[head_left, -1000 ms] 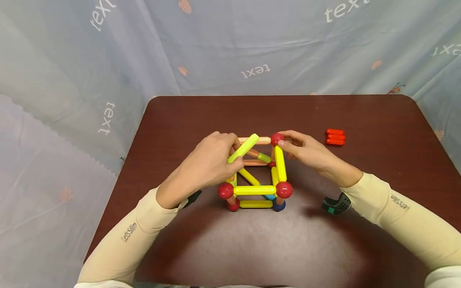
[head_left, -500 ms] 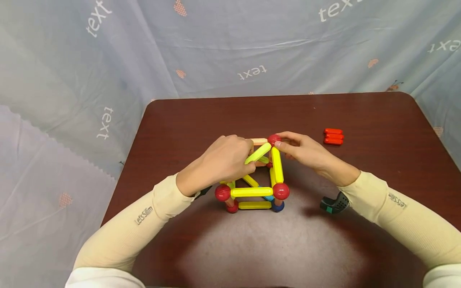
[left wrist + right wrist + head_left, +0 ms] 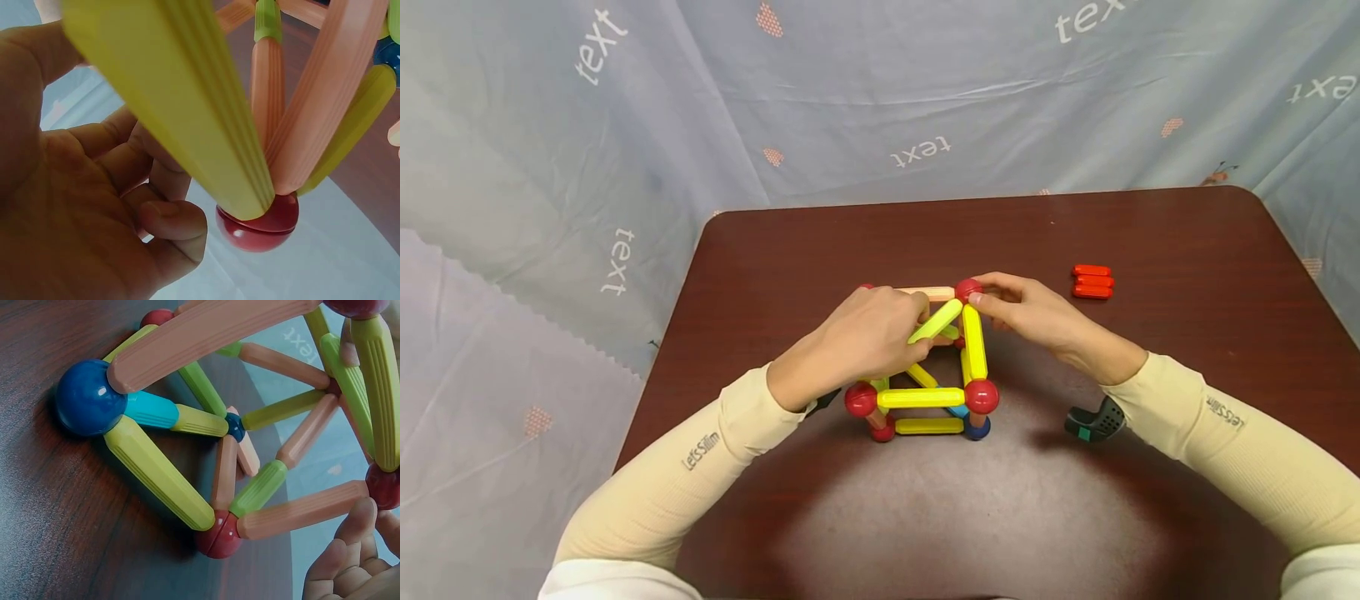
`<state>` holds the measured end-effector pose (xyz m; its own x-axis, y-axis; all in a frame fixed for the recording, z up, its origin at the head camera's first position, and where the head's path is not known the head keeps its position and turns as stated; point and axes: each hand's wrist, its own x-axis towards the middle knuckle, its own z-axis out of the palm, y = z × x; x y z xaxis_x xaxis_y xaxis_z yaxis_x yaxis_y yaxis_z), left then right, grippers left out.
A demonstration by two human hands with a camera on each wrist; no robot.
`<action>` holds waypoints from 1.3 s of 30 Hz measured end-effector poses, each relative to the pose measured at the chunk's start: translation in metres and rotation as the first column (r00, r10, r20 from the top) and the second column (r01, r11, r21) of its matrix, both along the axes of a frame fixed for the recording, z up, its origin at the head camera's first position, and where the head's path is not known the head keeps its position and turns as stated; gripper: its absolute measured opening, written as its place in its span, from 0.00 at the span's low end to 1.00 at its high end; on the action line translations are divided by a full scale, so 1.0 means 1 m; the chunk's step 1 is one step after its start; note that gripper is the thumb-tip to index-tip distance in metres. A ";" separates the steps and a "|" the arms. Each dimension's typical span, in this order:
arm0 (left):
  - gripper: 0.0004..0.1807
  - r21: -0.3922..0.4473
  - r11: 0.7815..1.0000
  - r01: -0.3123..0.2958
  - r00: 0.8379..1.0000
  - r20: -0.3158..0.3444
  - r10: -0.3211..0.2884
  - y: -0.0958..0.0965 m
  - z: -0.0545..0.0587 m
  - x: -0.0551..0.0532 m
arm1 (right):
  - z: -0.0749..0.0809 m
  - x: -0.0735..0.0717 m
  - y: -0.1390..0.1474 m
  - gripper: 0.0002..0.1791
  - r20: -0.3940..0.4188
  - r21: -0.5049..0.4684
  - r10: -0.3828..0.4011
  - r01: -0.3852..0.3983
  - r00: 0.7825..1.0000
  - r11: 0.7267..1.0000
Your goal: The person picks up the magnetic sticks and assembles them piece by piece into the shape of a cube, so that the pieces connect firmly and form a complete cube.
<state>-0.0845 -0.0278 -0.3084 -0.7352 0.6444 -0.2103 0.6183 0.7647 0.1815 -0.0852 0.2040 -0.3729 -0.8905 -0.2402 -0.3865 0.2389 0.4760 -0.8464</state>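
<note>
A cube-like frame of magnetic sticks and balls (image 3: 921,398) stands on the table, mostly yellow and peach sticks with red balls at its upper corners. My left hand (image 3: 868,337) reaches over its left side and pinches a yellow-green stick (image 3: 938,322). That stick slants upward, its far end right at the red ball (image 3: 967,290) of the back right top corner. My right hand (image 3: 1037,312) holds this same ball between thumb and fingers. Lower down, the right wrist view shows a blue ball (image 3: 90,397) and a light-blue stick (image 3: 152,410). My left hand partly covers the frame's back left part.
Several short red sticks (image 3: 1092,282) lie side by side at the back right of the dark wooden table (image 3: 805,242). A black device (image 3: 1096,421) sits beneath my right wrist. A printed grey-blue curtain (image 3: 880,100) hangs behind the table.
My left hand has moved right with the yellow-green stick, bringing the stick's far end to the red ball. My right hand keeps its hold there. The last half second shows hardly any motion.
</note>
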 end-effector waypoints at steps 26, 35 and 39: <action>0.11 0.064 0.998 -0.016 1.000 0.000 0.016 -0.001 -0.010 0.003 | -0.004 0.003 0.004 0.30 -0.043 0.004 0.009 -0.008 0.999 1.000; 0.13 0.058 0.998 -0.022 1.000 -0.007 0.023 0.000 -0.010 0.004 | -0.007 0.002 0.000 0.28 -0.064 -0.005 0.004 -0.004 0.998 1.000; 0.12 0.058 0.998 -0.023 1.000 -0.010 0.023 -0.003 -0.008 0.003 | -0.006 0.001 -0.002 0.28 -0.052 -0.011 0.006 -0.007 0.999 1.000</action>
<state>-0.0811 -0.0313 -0.3166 -0.7520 0.6381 -0.1652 0.6029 0.7672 0.2189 -0.0846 0.2024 -0.3787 -0.9078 -0.2497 -0.3370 0.1914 0.4682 -0.8626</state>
